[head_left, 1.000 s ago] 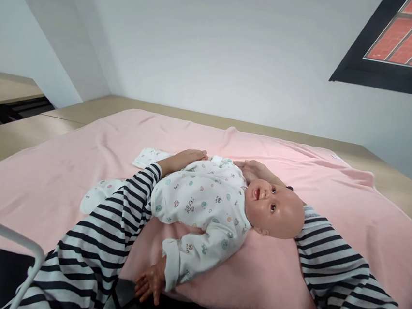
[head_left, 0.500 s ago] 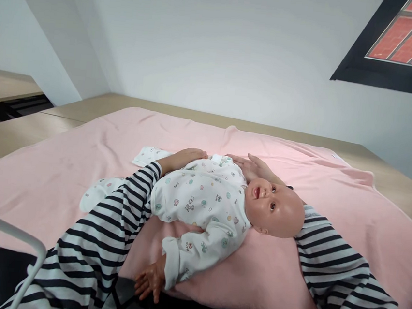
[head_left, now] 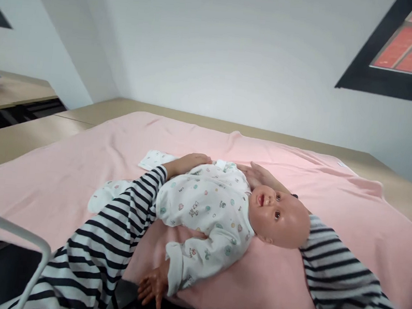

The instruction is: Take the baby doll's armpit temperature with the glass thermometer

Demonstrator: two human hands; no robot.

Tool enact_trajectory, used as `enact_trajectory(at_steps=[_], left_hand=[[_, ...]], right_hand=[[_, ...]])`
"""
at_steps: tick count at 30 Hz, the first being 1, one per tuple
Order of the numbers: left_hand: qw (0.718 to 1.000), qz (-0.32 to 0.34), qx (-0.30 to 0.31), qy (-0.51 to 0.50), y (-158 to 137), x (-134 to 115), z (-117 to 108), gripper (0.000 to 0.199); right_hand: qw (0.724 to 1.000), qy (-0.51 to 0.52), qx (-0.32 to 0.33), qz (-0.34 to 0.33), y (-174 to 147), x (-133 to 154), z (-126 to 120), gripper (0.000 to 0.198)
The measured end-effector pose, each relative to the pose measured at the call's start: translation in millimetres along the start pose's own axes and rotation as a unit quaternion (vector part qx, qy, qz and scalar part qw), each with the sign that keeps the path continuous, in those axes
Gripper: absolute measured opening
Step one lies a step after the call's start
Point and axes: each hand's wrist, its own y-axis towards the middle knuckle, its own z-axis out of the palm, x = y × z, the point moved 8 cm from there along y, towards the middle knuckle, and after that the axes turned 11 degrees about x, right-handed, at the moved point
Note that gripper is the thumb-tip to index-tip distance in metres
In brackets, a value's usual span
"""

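A baby doll in a white printed outfit lies on its back on a pink blanket, its bald head to the right. Across its lower body reaches my left hand, fingers stretched out flat at the far side of the waist. My right hand rests beyond the doll's shoulder, open, with some fingers hidden behind the doll. That forearm passes behind the head. The doll's near arm hangs toward me, its hand past the blanket's edge. White printed trousers legs extend left, partly behind my left sleeve.
A wooden table carries the blanket and meets a white wall. At the lower left stands a white metal bar. Another table is at far left, with something blurred on it. A dark-framed window is upper right.
The whole view has shifted slightly, so everything sits a little lower and farther right. My hands stay about the doll, the right one a bit more hidden behind it.
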Motion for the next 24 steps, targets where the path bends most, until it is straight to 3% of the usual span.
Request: enact_trajectory(at_steps=[6, 11, 17, 24], left_hand=[[0.999, -0.003, 0.007, 0.036, 5, 10, 5, 0.044], [0.999, -0.003, 0.009, 0.03, 6, 10, 6, 0.046], [1.0, -0.007, 0.006, 0.021, 5, 5, 3, 0.049], [1.0, -0.023, 0.005, 0.016, 2, 1, 2, 0.044]], right_hand=[[0.998, -0.038, 0.034, -0.039, 1, 4, 14, 0.063], [0.998, -0.03, 0.049, 0.002, 9, 2, 24, 0.06], [0.999, -0.035, 0.014, -0.026, 9, 3, 6, 0.069], [0.998, -0.012, -0.043, -0.043, -5, -9, -17, 0.059]])
